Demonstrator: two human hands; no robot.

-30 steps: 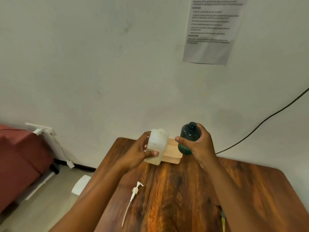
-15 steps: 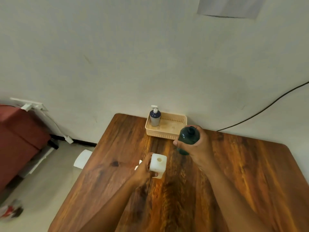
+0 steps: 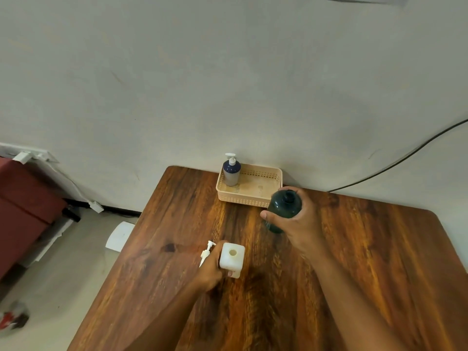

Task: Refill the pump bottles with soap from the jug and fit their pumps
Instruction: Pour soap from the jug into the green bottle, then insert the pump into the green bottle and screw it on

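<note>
Table: brown wooden table (image 3: 354, 262) by a plain grey wall.
Left hand (image 3: 211, 271): fingers wrapped round the small square white plastic jug (image 3: 232, 259), upright on the table, hole on top open.
Right hand (image 3: 300, 225): fingers closed round the dark green round bottle (image 3: 283, 207), neck up, no pump.
Loose white pump (image 3: 206, 253): lies just left of the jug, touching the left hand, long way pointing near to far. Left hand is nearer.
Far basket (image 3: 274, 173): tan, holds a blue pump bottle (image 3: 231, 172), pump on.
</note>
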